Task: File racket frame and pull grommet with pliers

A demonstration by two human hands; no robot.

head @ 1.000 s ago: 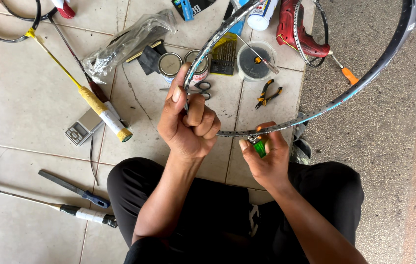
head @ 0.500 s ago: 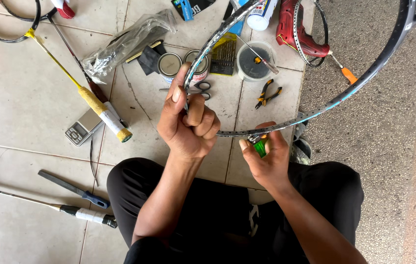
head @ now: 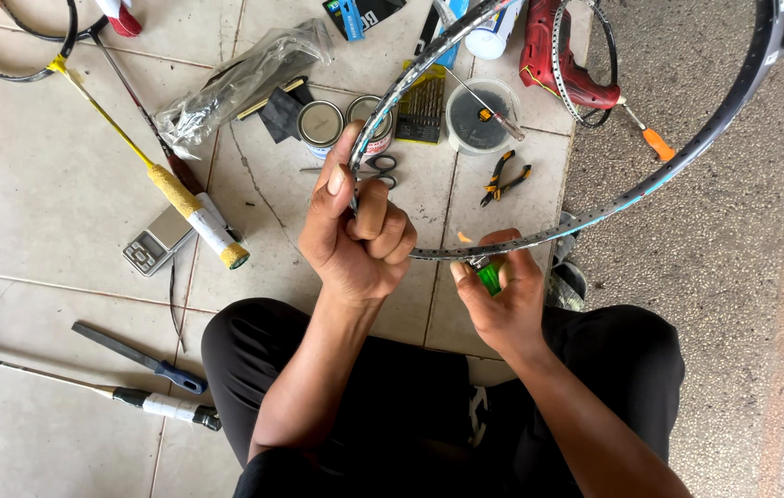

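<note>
1. Almost nothing has moved since the earlier frame: my grip and the frame sit as before.
2. The unstrung racket frame (head: 595,217), dark with light markings, arcs from centre to the upper right.
3. My left hand (head: 360,235) is clenched around its rim at centre, thumb raised; my right hand (head: 503,295) pinches a green lighter (head: 489,275) just under the rim.
</note>
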